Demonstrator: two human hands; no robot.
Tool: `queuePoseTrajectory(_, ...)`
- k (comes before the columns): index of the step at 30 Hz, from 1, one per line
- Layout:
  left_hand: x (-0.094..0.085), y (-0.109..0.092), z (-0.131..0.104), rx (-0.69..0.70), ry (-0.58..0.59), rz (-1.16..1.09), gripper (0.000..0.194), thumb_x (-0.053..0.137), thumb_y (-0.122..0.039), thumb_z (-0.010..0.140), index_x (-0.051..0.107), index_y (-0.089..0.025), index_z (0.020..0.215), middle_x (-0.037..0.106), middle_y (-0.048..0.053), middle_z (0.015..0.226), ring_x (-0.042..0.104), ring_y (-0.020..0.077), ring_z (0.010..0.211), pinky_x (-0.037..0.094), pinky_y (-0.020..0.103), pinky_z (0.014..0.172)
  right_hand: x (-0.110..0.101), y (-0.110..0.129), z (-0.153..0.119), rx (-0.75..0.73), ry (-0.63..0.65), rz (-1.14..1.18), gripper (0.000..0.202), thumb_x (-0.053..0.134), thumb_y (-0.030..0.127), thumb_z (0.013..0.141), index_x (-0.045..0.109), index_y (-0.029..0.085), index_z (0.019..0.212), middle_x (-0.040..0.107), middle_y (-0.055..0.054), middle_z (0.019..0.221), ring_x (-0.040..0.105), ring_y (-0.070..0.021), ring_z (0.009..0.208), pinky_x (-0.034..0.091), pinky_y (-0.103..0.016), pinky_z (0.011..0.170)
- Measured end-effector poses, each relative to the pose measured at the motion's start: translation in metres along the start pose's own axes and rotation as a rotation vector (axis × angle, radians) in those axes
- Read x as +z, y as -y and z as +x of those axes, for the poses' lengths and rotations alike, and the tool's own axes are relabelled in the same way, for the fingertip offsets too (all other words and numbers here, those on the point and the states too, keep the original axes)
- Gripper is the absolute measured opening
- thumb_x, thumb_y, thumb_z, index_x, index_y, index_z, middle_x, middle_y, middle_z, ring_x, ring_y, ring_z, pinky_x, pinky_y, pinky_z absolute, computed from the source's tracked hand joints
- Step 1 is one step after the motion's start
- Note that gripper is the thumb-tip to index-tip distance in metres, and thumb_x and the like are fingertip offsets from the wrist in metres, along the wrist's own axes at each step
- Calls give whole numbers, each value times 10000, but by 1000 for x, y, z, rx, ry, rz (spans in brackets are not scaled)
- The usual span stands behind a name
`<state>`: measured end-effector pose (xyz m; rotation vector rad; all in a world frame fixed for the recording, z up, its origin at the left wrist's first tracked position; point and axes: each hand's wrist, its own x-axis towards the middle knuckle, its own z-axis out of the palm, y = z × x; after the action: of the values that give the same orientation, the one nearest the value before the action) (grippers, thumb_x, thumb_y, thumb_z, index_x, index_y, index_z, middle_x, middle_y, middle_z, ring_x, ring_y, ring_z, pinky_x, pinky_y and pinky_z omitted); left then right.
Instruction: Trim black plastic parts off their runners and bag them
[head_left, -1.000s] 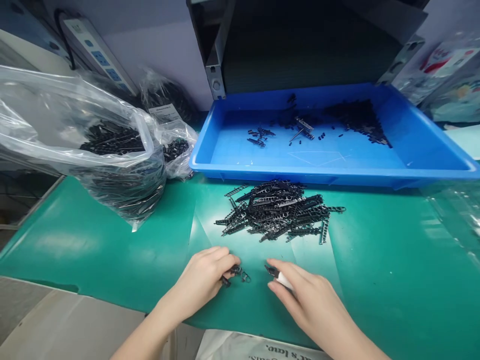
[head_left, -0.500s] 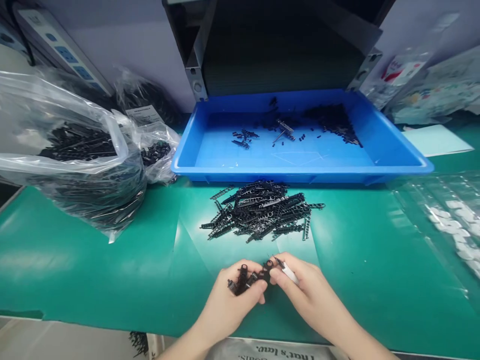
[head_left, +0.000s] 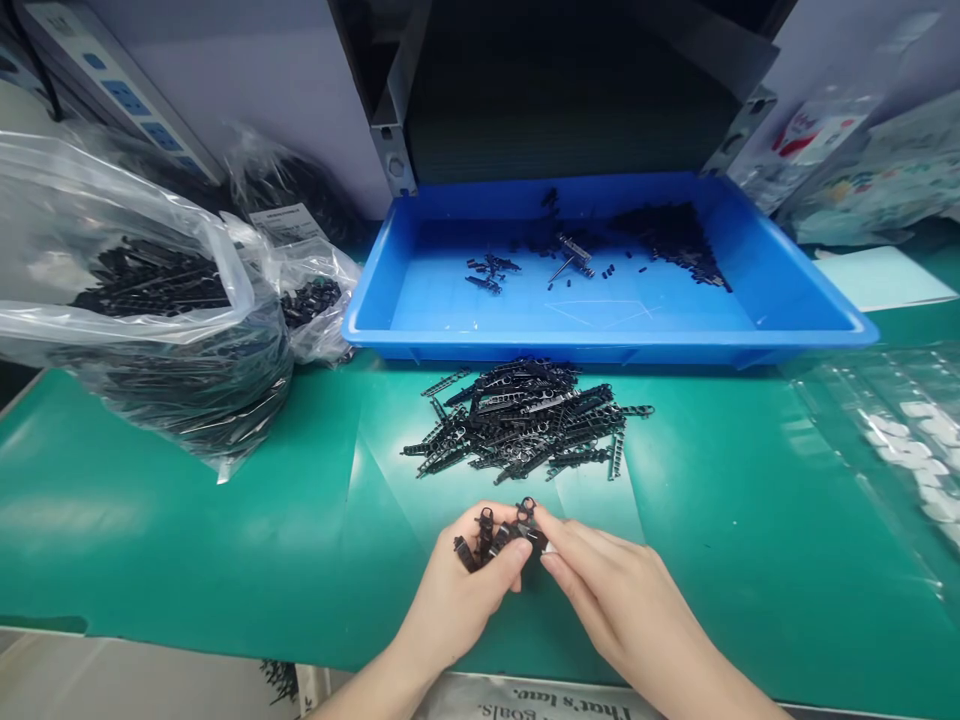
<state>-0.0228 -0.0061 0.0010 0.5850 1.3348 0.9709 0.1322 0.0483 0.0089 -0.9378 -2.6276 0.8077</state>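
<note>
Several small black plastic parts [head_left: 487,538] are held in my left hand [head_left: 469,590], its fingers wrapped round them near the front of the green table. My right hand [head_left: 600,580] meets it from the right, fingers pressed together on a small tool with a white handle [head_left: 550,548], mostly hidden by the fingers. The tool's dark tip lies against the black parts by my left thumb. Just beyond both hands lies a loose pile of black ladder-like plastic strips [head_left: 525,420].
Behind the pile stands a blue tray [head_left: 600,338] with small black pieces and a metal-looking tool. An open clear bag [head_left: 172,370] of black parts is at the left. A clear plastic tray [head_left: 847,440] with white pieces lies at the right, near a pale green paper [head_left: 885,278].
My right hand has turned and moved slightly left, covering more of the white handle. The black parts in my left hand have shifted a little upward.
</note>
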Motion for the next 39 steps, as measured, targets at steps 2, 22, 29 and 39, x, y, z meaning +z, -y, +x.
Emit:
queuePoseTrajectory(2, -1, 1, 0, 1, 0, 9, 251, 584, -392, 762, 553, -168, 871, 418, -76, 500, 217, 43, 387, 177, 190, 376, 0, -1, 0, -6, 3, -11, 374, 234, 217, 948, 479, 119, 1213, 668, -53, 853, 629, -184, 684, 480, -280, 494)
queuePoseTrajectory(22, 14, 15, -1, 27, -159, -22, 269, 600, -422, 743, 564, -164, 808, 323, -95, 460, 226, 48, 396, 165, 172, 371, 15, 7, -7, 50, -130, -106, 416, 191, 222, 957, 528, 111, 1174, 654, -58, 714, 609, -159, 556, 414, -239, 407)
queuePoseTrajectory(29, 18, 6, -5, 56, -179, -147, 231, 561, -386, 791, 497, -175, 859, 563, -36, 572, 469, 84, 403, 377, 205, 422, -5, -17, -4, 296, -106, -178, 324, 354, 340, 922, 515, 171, 1146, 672, -46, 857, 646, -178, 714, 465, -252, 575)
queuePoseTrajectory(39, 19, 1, -7, -5, -100, -115, 291, 570, -465, 756, 504, -182, 769, 445, -74, 399, 350, 93, 435, 300, 230, 503, -38, -60, 11, 687, -35, -380, 140, 516, 199, 797, 458, 202, 670, 583, -30, 559, 555, -198, 477, 225, -231, 407)
